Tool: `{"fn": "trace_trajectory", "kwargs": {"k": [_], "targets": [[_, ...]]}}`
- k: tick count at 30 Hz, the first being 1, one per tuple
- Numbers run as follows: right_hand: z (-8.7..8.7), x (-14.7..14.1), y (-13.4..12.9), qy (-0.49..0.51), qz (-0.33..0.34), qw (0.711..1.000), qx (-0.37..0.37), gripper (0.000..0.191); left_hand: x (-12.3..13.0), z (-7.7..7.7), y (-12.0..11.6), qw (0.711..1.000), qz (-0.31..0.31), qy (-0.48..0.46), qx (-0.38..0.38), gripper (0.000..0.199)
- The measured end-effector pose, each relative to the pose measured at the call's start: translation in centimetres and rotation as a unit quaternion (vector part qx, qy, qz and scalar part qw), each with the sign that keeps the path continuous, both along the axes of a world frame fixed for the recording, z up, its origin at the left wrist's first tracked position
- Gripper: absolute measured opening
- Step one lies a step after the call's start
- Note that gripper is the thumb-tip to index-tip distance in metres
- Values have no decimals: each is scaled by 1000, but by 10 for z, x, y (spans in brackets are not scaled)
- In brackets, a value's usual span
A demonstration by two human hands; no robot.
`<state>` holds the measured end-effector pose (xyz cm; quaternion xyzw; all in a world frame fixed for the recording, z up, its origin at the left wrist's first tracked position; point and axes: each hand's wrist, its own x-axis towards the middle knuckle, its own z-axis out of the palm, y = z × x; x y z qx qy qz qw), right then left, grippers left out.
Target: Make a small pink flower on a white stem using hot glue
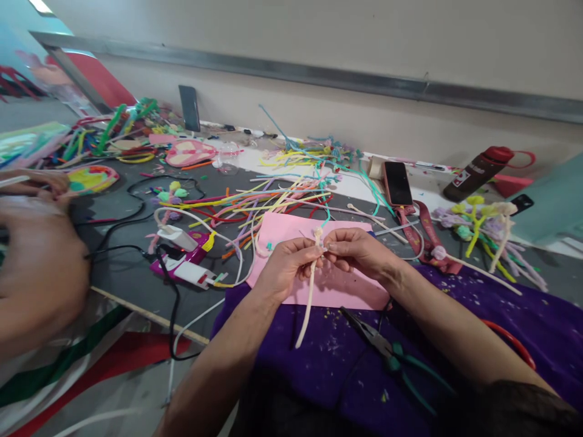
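Over a pink sheet (pixel 346 294), my left hand (pixel 288 264) pinches a cream pipe cleaner (pixel 308 306), whose stem hangs down past the fingers. A small knotted cream head (pixel 318 233) shows at its top. My right hand (pixel 357 250) is closed at the same spot, its fingertips touching those of the left. Whatever small bit lies between the right fingertips is hidden. Long-nose pliers (pixel 387 352) with green handles rest on the purple cloth (pixel 314 355), below the hands.
Loose pipe cleaners (pixel 273 203) lie behind the sheet. A power strip (pixel 189 261) with chargers and cables sits left, near another person's arm (pixel 40 261). Right are a phone (pixel 398 184), a bottle (pixel 478 173) and pipe-cleaner flowers (pixel 476 227).
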<state>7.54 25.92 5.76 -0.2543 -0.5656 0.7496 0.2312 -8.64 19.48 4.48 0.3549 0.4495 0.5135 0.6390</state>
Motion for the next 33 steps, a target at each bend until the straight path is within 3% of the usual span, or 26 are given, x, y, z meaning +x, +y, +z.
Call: {"fn": "trace_trajectory", "kwargs": {"k": [5, 10, 14, 22, 28, 33], "targets": [[1, 0, -2, -1, -73, 987, 142, 15, -2, 0, 2, 999, -9, -47, -15, 17], [4, 2, -4, -34, -51, 971, 232, 15, -3, 1, 3, 996, -24, -82, -41, 13], [13, 10, -1, -57, -26, 956, 286, 12, -2, 1, 1, 998, -31, -45, -31, 16], [12, 27, 24, -10, -91, 977, 193, 16, 0, 3, -3, 997, -50, 48, -19, 14], [4, 22, 24, -4, -45, 987, 153, 15, 3, 11, -7, 992, -70, 98, -25, 16], [6, 23, 23, -5, -25, 989, 144, 14, 3, 10, -6, 990, -82, 116, -18, 18]]}}
